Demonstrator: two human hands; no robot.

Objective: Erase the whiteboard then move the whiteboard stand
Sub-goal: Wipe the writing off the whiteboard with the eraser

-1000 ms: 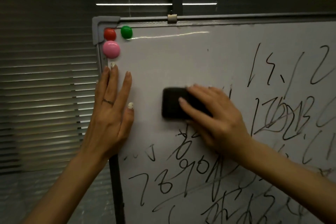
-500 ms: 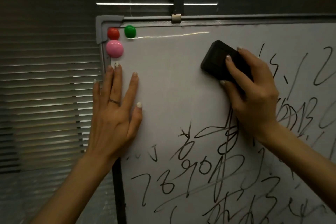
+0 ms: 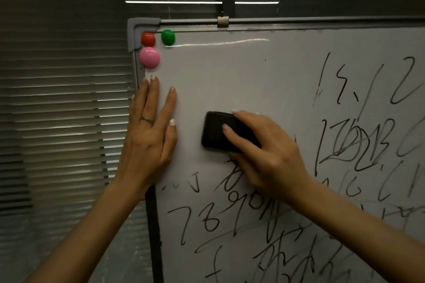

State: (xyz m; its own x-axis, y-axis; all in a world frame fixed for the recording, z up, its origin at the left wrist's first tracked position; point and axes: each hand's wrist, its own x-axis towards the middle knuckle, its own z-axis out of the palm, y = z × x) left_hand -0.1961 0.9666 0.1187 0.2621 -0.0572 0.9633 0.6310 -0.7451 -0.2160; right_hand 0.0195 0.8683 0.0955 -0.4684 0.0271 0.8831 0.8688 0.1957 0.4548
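Right hand (image 3: 269,151) grips black eraser (image 3: 218,132) flat on whiteboard (image 3: 264,80), below green magnet (image 3: 168,37). Left hand (image 3: 149,135) presses open on whiteboard edge, steadying. Advice: keep even pressure, overlap strokes, work down through writing (image 3: 241,213).

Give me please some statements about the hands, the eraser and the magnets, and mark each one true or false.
1. The right hand holds the black eraser against the whiteboard. True.
2. The left hand grips a marker. False: it lies flat on the board's left edge, fingers straight.
3. Three magnets sit in the top left corner: red, green, pink. True.
4. The board is wiped fully clean. False: much black writing remains.
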